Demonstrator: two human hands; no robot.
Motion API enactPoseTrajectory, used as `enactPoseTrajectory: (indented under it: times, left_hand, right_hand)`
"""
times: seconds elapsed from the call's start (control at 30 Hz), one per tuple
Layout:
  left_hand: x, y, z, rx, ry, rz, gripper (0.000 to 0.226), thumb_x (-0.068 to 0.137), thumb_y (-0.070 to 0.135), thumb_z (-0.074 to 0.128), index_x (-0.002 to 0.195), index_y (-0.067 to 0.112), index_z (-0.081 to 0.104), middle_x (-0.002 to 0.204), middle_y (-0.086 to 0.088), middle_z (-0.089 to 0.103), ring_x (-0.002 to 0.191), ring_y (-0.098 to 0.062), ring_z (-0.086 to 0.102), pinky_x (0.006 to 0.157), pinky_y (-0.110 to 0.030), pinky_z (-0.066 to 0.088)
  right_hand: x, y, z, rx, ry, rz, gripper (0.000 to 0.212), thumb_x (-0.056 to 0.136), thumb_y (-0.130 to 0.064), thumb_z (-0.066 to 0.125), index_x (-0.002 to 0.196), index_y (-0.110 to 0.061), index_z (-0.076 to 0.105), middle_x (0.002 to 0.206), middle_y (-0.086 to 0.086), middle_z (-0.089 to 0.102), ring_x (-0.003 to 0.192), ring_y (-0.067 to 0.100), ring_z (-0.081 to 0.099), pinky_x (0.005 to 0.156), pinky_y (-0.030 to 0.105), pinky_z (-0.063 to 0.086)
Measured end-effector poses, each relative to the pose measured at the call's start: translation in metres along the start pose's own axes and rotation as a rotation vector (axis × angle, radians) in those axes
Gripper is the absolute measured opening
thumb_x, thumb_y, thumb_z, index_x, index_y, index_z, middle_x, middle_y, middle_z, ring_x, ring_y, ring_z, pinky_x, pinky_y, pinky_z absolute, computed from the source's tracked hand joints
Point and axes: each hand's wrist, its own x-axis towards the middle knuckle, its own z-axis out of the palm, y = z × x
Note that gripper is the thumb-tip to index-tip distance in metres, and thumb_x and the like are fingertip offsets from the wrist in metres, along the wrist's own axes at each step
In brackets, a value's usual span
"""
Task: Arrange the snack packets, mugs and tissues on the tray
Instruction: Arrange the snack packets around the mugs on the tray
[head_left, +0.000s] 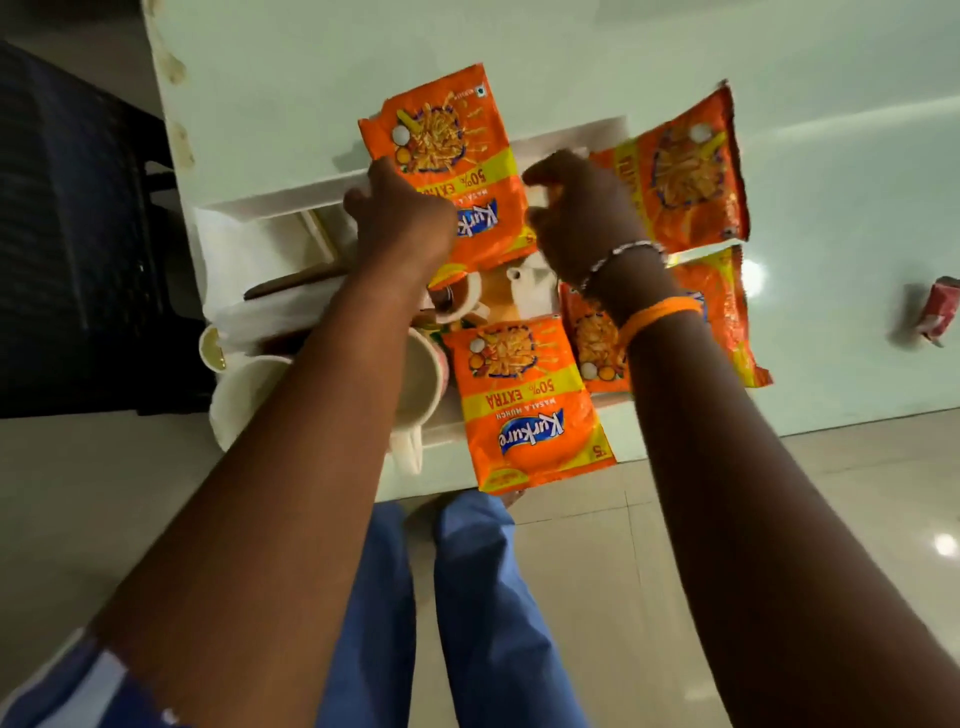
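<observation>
A white tray (280, 196) lies on a pale green table (571, 47). My left hand (400, 218) grips the left edge of the far orange snack packet (447, 140), which leans over the tray's far rim. My right hand (582, 218) is curled between that packet and a second packet (691, 171) on the right, pinching a bit of orange wrapper; I cannot tell which packet's. A third packet (524, 405) lies at the near edge and a fourth (727, 322) under my right wrist. White tissues (244, 260) and mugs (421, 384) (244, 400) (462, 299) fill the tray's left side.
A small white jug (530, 286) stands among the mugs. A red wrapper (935, 317) lies on the table at the far right. A dark chair (72, 234) stands left of the table. Tiled floor and my blue trouser legs (467, 597) are below.
</observation>
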Motion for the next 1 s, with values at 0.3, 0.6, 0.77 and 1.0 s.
enactPoseTrajectory:
  times: [0.3,0.6,0.77,1.0]
  left_hand:
    - [0.01,-0.001,0.005,-0.033,-0.139,0.14,0.049,0.091,0.014,0.049,0.137,0.026,0.034,0.131,-0.003,0.054,0.114,-0.023,0.056,0.091,-0.042,0.052]
    - [-0.027,-0.005,-0.016,-0.004,-0.005,0.383,0.042,0.091,0.005,0.044,0.13,0.02,0.045,0.133,-0.001,0.052,0.12,-0.014,0.051,0.089,-0.023,0.049]
    - [-0.122,-0.048,-0.027,-0.41,0.02,0.458,0.017,0.093,0.012,0.044,0.091,0.019,0.06,0.093,0.006,0.066,0.079,-0.004,0.062,0.07,-0.017,0.048]
    - [-0.2,-0.163,-0.015,-0.644,0.002,-0.341,0.032,0.091,-0.001,0.043,0.071,0.018,0.058,0.043,0.009,0.053,0.039,0.0,0.045,0.045,-0.012,0.038]
  right_hand:
    - [-0.01,0.008,0.035,0.005,0.006,0.078,0.039,0.085,-0.006,0.049,0.124,-0.002,0.045,0.136,0.019,0.043,0.124,0.036,0.043,0.102,0.038,0.035]
    - [-0.044,0.011,0.014,0.132,0.193,0.042,0.039,0.086,0.001,0.048,0.124,-0.006,0.051,0.135,0.012,0.05,0.123,0.027,0.048,0.096,0.028,0.04]
    - [-0.1,0.034,0.005,0.203,0.416,0.132,0.027,0.082,0.005,0.047,0.104,-0.003,0.06,0.113,0.017,0.057,0.1,0.023,0.054,0.074,0.013,0.038]
    - [-0.149,0.077,0.022,0.418,0.66,0.585,0.028,0.078,0.005,0.048,0.075,-0.022,0.045,0.079,-0.003,0.047,0.073,0.009,0.047,0.071,0.015,0.038]
